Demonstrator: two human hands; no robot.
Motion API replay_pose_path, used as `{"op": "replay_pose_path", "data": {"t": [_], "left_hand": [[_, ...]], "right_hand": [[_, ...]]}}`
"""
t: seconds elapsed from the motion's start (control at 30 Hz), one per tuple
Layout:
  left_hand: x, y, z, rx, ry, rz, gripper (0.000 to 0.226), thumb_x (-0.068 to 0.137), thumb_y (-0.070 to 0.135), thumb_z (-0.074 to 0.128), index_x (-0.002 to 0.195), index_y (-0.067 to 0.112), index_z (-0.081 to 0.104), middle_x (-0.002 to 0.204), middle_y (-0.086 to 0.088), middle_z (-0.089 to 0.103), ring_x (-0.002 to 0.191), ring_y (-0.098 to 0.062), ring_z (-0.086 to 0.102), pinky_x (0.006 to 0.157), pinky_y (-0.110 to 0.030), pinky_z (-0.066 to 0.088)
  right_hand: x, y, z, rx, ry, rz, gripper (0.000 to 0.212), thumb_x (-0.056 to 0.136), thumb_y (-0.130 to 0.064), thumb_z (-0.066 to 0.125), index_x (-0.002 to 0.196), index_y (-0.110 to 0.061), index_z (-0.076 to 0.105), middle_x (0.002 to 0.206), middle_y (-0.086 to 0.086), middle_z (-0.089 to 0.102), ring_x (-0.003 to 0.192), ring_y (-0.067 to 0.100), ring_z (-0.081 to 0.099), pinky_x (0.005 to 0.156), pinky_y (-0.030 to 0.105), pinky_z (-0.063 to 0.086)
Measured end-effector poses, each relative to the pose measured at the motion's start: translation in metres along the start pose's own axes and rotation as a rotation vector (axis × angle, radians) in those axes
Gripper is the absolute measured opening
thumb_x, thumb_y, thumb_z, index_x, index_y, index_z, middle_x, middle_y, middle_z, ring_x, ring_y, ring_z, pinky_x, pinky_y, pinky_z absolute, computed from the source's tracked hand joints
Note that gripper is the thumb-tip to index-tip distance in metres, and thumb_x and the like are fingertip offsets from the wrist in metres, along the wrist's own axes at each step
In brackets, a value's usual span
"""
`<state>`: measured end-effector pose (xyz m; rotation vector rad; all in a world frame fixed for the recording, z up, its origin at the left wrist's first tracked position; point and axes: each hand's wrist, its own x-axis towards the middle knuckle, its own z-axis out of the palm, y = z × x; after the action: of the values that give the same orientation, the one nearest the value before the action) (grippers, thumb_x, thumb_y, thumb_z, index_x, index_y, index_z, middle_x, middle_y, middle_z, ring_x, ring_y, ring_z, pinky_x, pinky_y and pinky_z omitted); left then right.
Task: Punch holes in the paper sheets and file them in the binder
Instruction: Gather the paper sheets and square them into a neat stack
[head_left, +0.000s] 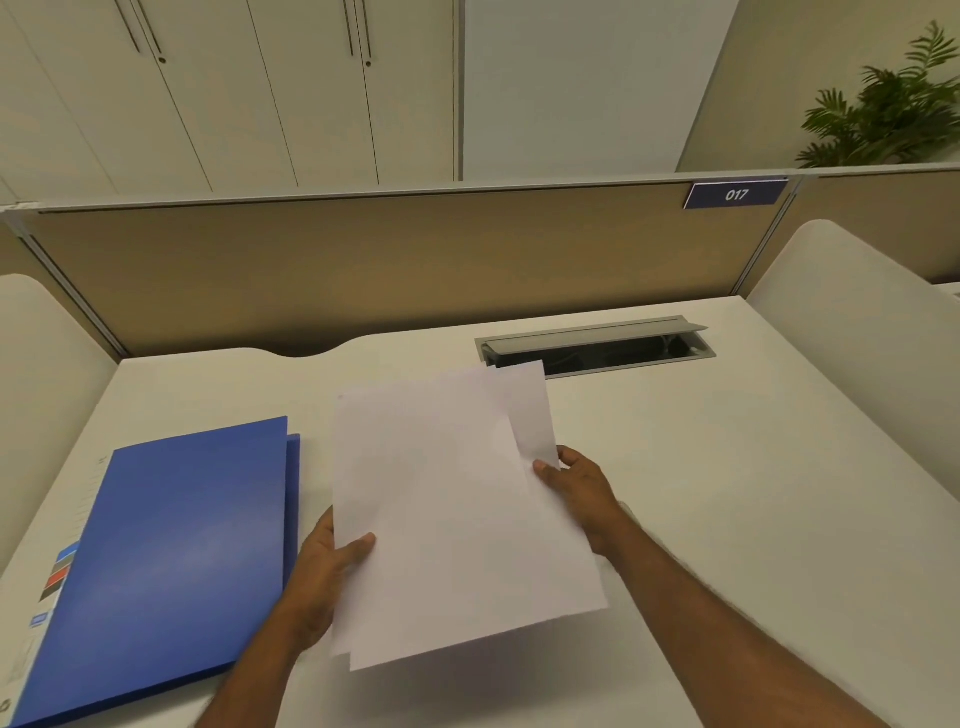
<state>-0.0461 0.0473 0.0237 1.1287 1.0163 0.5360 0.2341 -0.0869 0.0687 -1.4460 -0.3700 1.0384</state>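
Observation:
A few white paper sheets (447, 514) are held above the middle of the white desk (727, 467), slightly fanned apart. My left hand (324, 571) grips their left edge, thumb on top. At the right edge my right hand (576, 488) pinches them, and one sheet sticks up behind the others there. A closed blue binder (171, 561) lies flat on the desk to the left of the sheets, close beside my left hand. No hole punch is in view.
An open grey cable tray (597, 345) is set into the desk behind the sheets. A beige partition (389, 265) with a "017" label (735, 195) closes the desk's far side. White side panels stand left and right.

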Motion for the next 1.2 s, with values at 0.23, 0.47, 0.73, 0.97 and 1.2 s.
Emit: {"op": "replay_pose_path", "data": {"t": [0.23, 0.47, 0.73, 0.97, 1.2], "left_hand": [[0.002, 0.001, 0.014, 0.043, -0.075, 0.004, 0.033, 0.093, 0.019, 0.058, 0.125, 0.024, 0.052, 0.118, -0.001, 0.067, 0.105, -0.027, 0.066, 0.086, -0.043, 0.056], [0.005, -0.007, 0.003, 0.076, 0.005, 0.031, 0.038, 0.093, 0.016, 0.060, 0.128, 0.027, 0.051, 0.114, 0.001, 0.067, 0.099, -0.024, 0.067, 0.075, -0.035, 0.057], [0.018, -0.014, -0.036, 0.037, 0.120, 0.003, 0.043, 0.091, 0.004, 0.060, 0.132, 0.012, 0.052, 0.120, -0.019, 0.064, 0.104, -0.044, 0.061, 0.095, -0.061, 0.047], [0.017, -0.016, -0.041, 0.023, 0.092, -0.040, 0.041, 0.090, 0.003, 0.060, 0.129, 0.012, 0.053, 0.115, -0.017, 0.066, 0.100, -0.042, 0.063, 0.089, -0.055, 0.051], [0.015, -0.016, -0.035, -0.026, 0.051, -0.065, 0.039, 0.087, -0.002, 0.061, 0.121, 0.016, 0.057, 0.108, -0.010, 0.070, 0.096, -0.036, 0.066, 0.082, -0.043, 0.053]], "right_hand": [[-0.003, 0.013, 0.031, 0.003, -0.078, 0.117, 0.029, 0.081, -0.003, 0.068, 0.106, -0.016, 0.071, 0.089, 0.006, 0.077, 0.067, 0.020, 0.071, 0.056, 0.027, 0.055], [0.006, 0.033, 0.029, -0.248, 0.155, 0.120, 0.031, 0.086, -0.039, 0.067, 0.098, -0.011, 0.067, 0.097, 0.009, 0.068, 0.085, 0.024, 0.061, 0.070, 0.031, 0.047], [-0.007, 0.088, 0.049, -1.096, 0.590, 0.355, 0.104, 0.050, -0.072, 0.077, 0.123, -0.009, 0.039, 0.128, 0.009, 0.043, 0.119, 0.027, 0.044, 0.094, 0.039, 0.042], [0.006, 0.081, 0.043, -1.065, 0.475, 0.307, 0.087, 0.059, -0.053, 0.084, 0.127, -0.014, 0.048, 0.128, 0.008, 0.047, 0.121, 0.027, 0.046, 0.095, 0.038, 0.043], [0.009, 0.062, 0.018, -0.318, 0.106, 0.061, 0.019, 0.085, 0.002, 0.057, 0.093, -0.014, 0.061, 0.071, 0.005, 0.063, 0.055, 0.016, 0.055, 0.052, 0.031, 0.050]]}}
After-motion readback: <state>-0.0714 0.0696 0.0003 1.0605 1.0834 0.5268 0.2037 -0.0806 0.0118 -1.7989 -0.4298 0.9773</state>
